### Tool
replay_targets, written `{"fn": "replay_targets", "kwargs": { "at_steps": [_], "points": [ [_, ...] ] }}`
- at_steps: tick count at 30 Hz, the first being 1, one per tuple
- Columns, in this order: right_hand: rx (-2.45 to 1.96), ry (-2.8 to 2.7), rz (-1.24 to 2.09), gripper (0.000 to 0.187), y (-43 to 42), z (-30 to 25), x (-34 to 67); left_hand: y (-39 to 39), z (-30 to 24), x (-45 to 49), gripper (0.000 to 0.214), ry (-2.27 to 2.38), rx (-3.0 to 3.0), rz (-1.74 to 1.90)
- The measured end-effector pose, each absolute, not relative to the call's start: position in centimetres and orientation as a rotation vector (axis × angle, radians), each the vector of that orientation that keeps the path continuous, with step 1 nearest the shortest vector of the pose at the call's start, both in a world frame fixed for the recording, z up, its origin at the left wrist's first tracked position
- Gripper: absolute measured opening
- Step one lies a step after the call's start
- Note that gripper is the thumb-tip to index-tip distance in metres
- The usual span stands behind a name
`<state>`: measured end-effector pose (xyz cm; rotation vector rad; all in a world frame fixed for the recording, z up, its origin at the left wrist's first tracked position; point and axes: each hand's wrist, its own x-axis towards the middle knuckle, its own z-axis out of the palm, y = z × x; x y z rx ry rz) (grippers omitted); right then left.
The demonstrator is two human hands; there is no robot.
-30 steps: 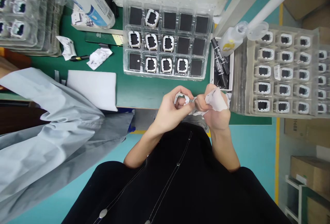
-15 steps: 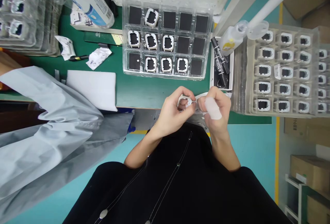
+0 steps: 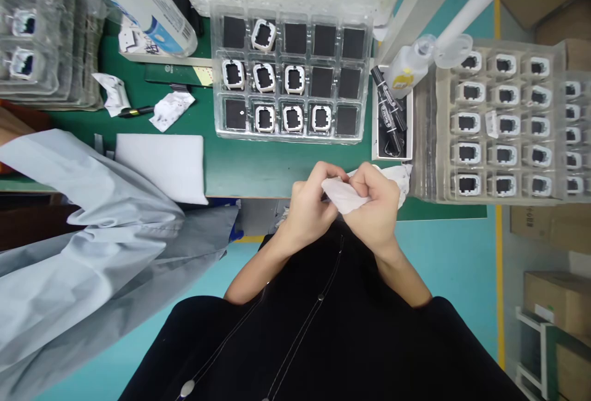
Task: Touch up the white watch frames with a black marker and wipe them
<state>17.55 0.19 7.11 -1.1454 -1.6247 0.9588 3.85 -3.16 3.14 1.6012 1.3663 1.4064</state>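
Note:
My left hand and my right hand meet at the front edge of the green table. The right hand's fingers are closed on a white cloth, pressing it against what the left hand pinches. The small white frame part seen earlier in the left hand is now covered by the cloth and fingers. Straight ahead lies a clear tray with several white frame parts in its black pockets.
A full tray of frame parts stands to the right, beside a box of black markers and a squeeze bottle. Stacked trays sit far left. A white sheet and crumpled wipes lie left. A grey-sleeved person is at my left.
My right hand moved the cloth left over the frame part, which is now hidden. Both hands came closer together and shifted slightly toward me.

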Motion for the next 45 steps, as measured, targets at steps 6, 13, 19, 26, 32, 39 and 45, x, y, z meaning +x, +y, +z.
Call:
{"fn": "replay_targets", "kwargs": {
  "at_steps": [6, 13, 19, 26, 32, 39, 45],
  "points": [
    [-1.209, -1.532, 0.979, 0.058, 0.5, 6.5, 17.9, -3.0, 3.0, 4.1, 0.019, 1.395, 1.533, 1.562],
    [-1.132, -1.494, 0.956, 0.057, 0.5, 7.5, 18.5, -2.7, 3.7, 4.3, 0.009, 1.368, 1.516, 1.611],
    [-1.054, -1.423, 1.118, 0.055, 0.0, 6.4, 18.8, -2.9, 3.7, 4.3, 0.012, 1.314, 1.457, 1.659],
    [-1.078, -1.434, 1.079, 0.036, -0.3, 5.9, 18.8, -2.8, 4.0, 4.6, 0.021, 1.184, 1.146, 1.718],
    [-1.174, -1.486, 0.993, 0.017, 0.1, 5.2, 19.2, -2.4, 5.4, 5.1, 0.034, 1.092, 0.577, 1.558],
    [-1.121, -1.470, 0.905, 0.012, 0.3, 4.3, 19.0, -2.1, 6.4, 5.0, 0.043, 1.073, 0.457, 1.509],
    [-1.218, -1.518, 0.785, 0.014, 0.6, 3.8, 19.4, -2.2, 5.9, 4.8, 0.045, 1.106, 0.501, 1.478]
  ]
}}
